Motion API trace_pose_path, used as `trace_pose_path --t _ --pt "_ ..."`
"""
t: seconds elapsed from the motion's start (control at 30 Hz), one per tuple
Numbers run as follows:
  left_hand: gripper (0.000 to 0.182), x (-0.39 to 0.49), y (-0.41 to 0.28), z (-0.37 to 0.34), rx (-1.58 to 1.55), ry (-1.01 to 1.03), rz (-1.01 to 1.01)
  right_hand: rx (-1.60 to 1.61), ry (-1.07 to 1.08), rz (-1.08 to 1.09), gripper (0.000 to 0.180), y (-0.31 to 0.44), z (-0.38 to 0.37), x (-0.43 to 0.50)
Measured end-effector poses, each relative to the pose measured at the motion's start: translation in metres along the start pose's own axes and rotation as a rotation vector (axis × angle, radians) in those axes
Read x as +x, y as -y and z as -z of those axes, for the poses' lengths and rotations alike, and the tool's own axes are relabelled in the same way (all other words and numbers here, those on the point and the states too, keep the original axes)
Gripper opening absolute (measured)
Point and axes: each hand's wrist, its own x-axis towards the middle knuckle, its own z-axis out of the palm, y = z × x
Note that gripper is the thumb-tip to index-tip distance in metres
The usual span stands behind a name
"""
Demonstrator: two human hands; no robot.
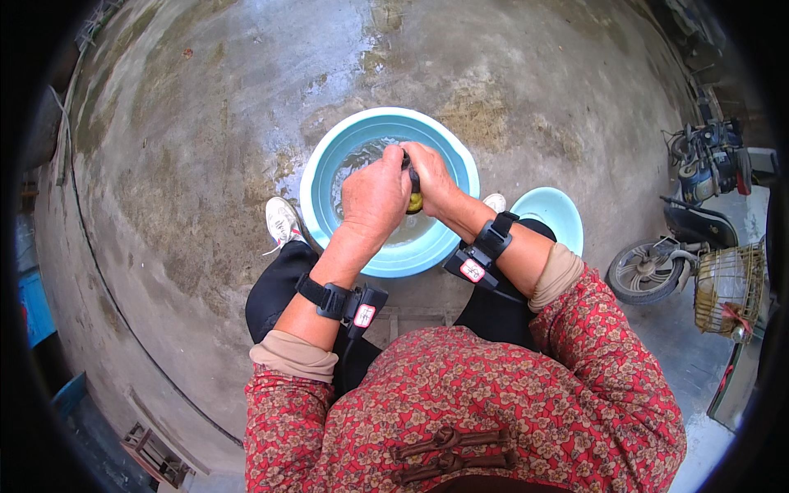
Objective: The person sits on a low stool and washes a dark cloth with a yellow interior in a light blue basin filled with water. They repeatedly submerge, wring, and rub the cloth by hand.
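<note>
A round light-blue plastic basin stands on the floor between my feet, with murky, rippled water in it. Over the water, my left hand is closed in a fist with its thumb on top. Pressed close against it is my right hand, fingers curled. Both hands grip a small black and yellow-green item, which shows only in the gap between them. Most of it is hidden by my fingers, so its kind is unclear.
A smaller pale-blue basin sits right of my right knee. Farther right are a motorbike and a wheel beside a wire basket. A dark hose or cable crosses the wet concrete floor at left, near a small wooden stool.
</note>
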Motion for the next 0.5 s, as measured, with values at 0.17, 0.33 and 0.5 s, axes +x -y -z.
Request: trace_pose_path --t 0.17,0.33,0.5 --pt "0.017 0.003 0.002 0.004 -0.119 -0.065 0.027 0.086 -0.126 -0.031 0.025 0.013 -0.016 -0.004" --pt "0.02 0.013 0.018 0.015 -0.258 -0.304 -0.053 0.087 -0.039 0.122 0.032 0.031 -0.018 0.003" --pt "0.022 0.02 0.038 0.038 -0.509 -0.249 0.227 -0.209 -0.063 0.134 0.028 0.038 -0.003 0.005"
